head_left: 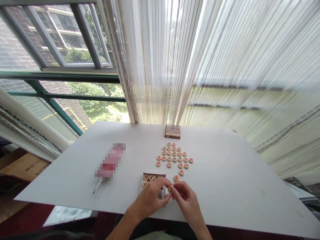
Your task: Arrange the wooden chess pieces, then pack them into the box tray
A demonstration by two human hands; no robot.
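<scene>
Between the fingertips of both my hands is one round wooden Chinese chess piece (170, 190) with a dark character on it. My left hand (153, 195) pinches it from the left, partly over an open box (165, 175) that holds several more pieces (151, 177). From the right, my right hand (185, 197) closes thumb and fingers on the same piece. Just beyond the hands lies a piece with a red character (176, 178). Farther back, several red and black pieces (174, 159) lie flat in loose rows. The near part of the box is hidden by my left hand.
The white table (230, 186) has its box lid (172, 131) with printed characters near the far edge. A blurred pink object (111, 161) with a thin pale end lies on the left. Sheer curtains (160, 66) and a window frame (60, 76) stand behind the table.
</scene>
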